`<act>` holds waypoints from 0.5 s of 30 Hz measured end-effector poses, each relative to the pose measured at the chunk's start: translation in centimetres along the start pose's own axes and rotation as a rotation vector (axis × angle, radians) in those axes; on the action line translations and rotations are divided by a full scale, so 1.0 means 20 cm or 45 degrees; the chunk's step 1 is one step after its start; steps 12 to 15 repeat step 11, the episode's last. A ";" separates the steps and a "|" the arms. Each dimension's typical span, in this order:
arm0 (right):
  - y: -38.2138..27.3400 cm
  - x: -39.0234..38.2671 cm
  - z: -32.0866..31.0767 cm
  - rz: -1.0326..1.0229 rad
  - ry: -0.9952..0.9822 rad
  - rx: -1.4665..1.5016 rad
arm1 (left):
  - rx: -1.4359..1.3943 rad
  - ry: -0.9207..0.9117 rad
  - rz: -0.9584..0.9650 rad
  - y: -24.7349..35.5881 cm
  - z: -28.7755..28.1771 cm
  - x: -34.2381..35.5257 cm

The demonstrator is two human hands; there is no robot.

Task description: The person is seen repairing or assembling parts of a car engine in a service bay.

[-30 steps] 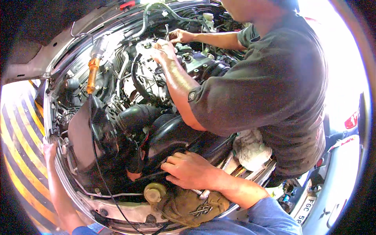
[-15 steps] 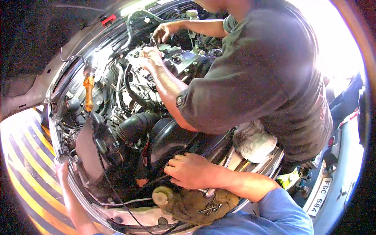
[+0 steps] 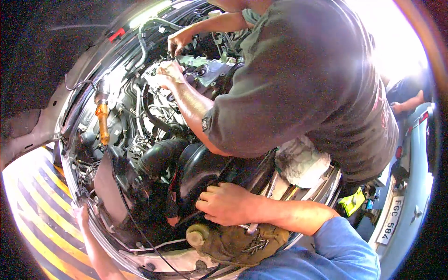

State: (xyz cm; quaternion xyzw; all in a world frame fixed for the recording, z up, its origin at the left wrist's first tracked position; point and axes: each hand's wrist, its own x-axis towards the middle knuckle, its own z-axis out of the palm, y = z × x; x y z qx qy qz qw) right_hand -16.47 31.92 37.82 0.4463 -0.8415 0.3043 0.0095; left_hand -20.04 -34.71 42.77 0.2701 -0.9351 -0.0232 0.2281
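My right hand (image 3: pixel 227 203) rests on the black plastic cover (image 3: pixel 198 168) at the front of the engine bay. Its fingers are bent but apart, with nothing seen in them. At the far left, my left hand (image 3: pixel 81 214) touches the car's fender edge (image 3: pixel 95 235); its fingers are small and washed out. Below my right hand lies a brownish cloth (image 3: pixel 224 247) with several small metal parts (image 3: pixel 255 246) on it, beside a round yellowish cap (image 3: pixel 196 235). Across the engine, a co-worker's two hands (image 3: pixel 171 73) are close together at a slim dark piece I cannot make out.
An orange-handled work lamp (image 3: pixel 103 123) hangs from a hook, its black cable (image 3: pixel 135 226) running toward me. The co-worker's dark-shirted body (image 3: pixel 298 88) leans in from the right. A stained pale cloth (image 3: pixel 302 165) lies by the front edge. The raised hood (image 3: pixel 37 70) is upper left.
The view has shifted slightly. My hands stay in place on the cover and the fender edge. The co-worker's hands remain at the engine. Another person's arm now shows at the far right.
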 end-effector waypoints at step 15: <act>0.00 -0.01 0.00 0.028 -0.006 0.011 | 0.162 -0.109 -0.176 0.16 -0.03 -0.02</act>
